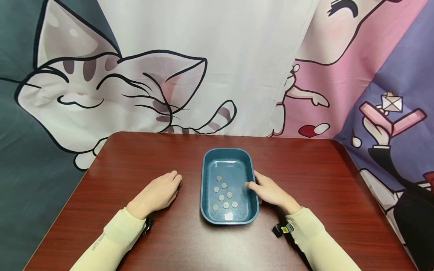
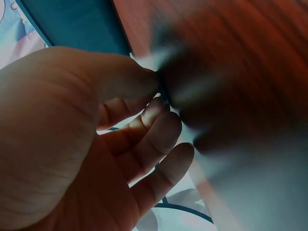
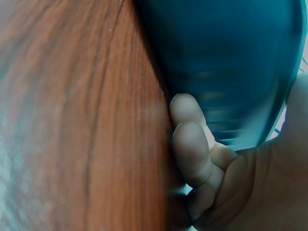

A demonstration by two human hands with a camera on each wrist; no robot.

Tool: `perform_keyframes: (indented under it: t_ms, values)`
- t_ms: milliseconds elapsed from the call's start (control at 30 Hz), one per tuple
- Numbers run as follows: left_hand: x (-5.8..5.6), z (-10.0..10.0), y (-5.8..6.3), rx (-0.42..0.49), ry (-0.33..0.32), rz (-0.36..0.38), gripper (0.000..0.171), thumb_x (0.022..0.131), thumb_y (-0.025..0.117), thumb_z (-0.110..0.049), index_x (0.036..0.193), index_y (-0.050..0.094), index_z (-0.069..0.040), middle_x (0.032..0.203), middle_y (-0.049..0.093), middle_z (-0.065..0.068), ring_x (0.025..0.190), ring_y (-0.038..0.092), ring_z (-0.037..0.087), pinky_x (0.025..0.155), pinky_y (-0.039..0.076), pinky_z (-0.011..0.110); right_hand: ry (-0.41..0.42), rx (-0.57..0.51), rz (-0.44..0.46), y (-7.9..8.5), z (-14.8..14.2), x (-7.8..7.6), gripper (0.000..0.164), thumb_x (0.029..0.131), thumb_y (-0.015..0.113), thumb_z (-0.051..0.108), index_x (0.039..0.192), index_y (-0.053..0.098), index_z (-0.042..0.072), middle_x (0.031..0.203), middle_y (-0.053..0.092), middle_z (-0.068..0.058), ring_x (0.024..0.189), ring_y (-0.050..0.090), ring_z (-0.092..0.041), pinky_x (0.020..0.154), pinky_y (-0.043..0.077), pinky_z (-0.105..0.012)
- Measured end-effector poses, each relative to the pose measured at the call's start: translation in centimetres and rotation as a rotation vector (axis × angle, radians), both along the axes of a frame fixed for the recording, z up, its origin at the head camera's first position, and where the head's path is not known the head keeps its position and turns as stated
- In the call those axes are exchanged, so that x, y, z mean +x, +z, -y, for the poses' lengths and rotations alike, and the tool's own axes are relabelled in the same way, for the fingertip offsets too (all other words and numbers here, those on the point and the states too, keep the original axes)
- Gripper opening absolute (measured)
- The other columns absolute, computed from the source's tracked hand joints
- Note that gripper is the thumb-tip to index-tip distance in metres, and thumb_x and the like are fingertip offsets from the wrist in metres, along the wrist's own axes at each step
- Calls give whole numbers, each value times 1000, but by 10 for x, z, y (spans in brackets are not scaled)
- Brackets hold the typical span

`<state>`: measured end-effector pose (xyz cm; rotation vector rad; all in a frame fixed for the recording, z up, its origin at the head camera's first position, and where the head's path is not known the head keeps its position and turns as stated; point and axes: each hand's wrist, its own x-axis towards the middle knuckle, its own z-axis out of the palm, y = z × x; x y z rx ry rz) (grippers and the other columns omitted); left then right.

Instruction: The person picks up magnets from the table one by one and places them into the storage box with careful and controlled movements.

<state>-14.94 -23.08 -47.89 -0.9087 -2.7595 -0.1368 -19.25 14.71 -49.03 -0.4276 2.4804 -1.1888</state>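
A blue rectangular tray (image 1: 229,148) stands on the table with several silver coins (image 1: 221,197) spread over its floor. My right hand (image 1: 272,191) grips the tray's right side, thumb over the rim and fingers against the outer wall; in the right wrist view two fingertips (image 3: 190,144) lie low along that wall (image 3: 216,57), beside the tabletop. To the left of the tray, my left hand (image 1: 157,194) is down at the table with bent fingers. The left wrist view shows its thumb and fingertips pinching a thin dark coin-like piece (image 2: 163,89) at the tabletop, mostly hidden.
The brown wooden table (image 1: 152,150) has a glossy top that mirrors the left fingers. Behind it hangs a cloth backdrop (image 1: 251,67) with cartoon cats, close to the far edge. A dark wrist camera (image 1: 281,229) sits under the right sleeve.
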Motion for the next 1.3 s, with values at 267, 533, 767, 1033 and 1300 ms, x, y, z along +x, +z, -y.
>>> perform_keyframes:
  t_ms: [267, 533, 767, 1033, 1300]
  values:
    - [2, -1, -1, -21, -16, 24, 12, 83, 63, -10, 87, 52, -13, 80, 40, -6, 69, 49, 16, 65, 47, 31, -1, 2, -4, 0, 0, 0, 35, 93, 57, 35, 123, 53, 16, 64, 60, -4, 42, 56, -23, 48, 49, -37]
    - [6, -9, 4, -6, -59, 28, 8, 86, 60, -12, 89, 52, -13, 82, 43, -5, 71, 49, 14, 68, 48, 29, 1, 6, -1, 0, 0, -1, 35, 93, 57, 34, 122, 53, 15, 64, 60, -4, 43, 56, -23, 48, 49, -36]
    - [9, -18, 18, -16, -81, 12, 9, 86, 58, -16, 90, 50, -13, 82, 41, -4, 68, 42, 13, 66, 45, 28, 3, 3, 3, 1, 1, 0, 38, 93, 57, 35, 125, 52, 15, 63, 59, -4, 43, 55, -23, 48, 49, -36]
    - [11, -30, 34, -41, -92, -2, 13, 85, 58, -18, 92, 50, -12, 84, 41, -2, 68, 41, 15, 67, 44, 29, 0, -2, 8, 1, 1, 1, 37, 93, 57, 35, 123, 53, 14, 59, 58, -4, 42, 55, -23, 48, 49, -35]
    - [15, -53, 56, -31, -141, -28, 13, 84, 59, -19, 93, 51, -14, 85, 43, -3, 70, 43, 16, 68, 45, 31, 6, -13, 10, 0, 1, 0, 36, 93, 57, 33, 123, 53, 13, 57, 57, -4, 41, 54, -23, 47, 48, -36]
